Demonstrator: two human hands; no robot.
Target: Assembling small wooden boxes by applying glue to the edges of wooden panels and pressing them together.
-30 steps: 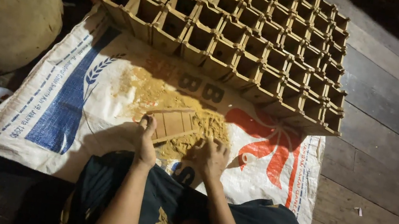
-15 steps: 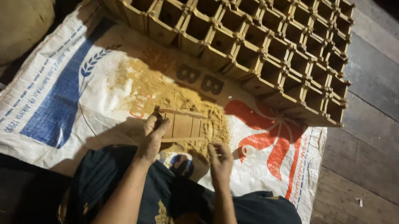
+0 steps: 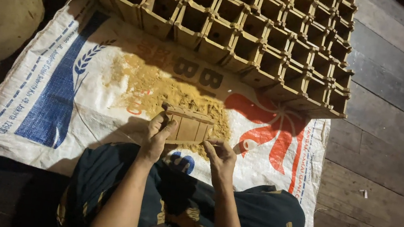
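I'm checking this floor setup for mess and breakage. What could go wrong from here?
The left hand alone grips the small wooden box; the right hand looks empty, so the box could tip. The sawdust could spread off the sack. The stacked boxes sit close and might get knocked.

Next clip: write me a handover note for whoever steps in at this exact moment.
Left hand grips the left end of a small wooden box. Right hand pinches at its lower right edge. The box sits on a sawdust pile on a printed sack. Done: many like boxes stand in rows beyond the sack. Left: the box in hand is not yet with the rows.
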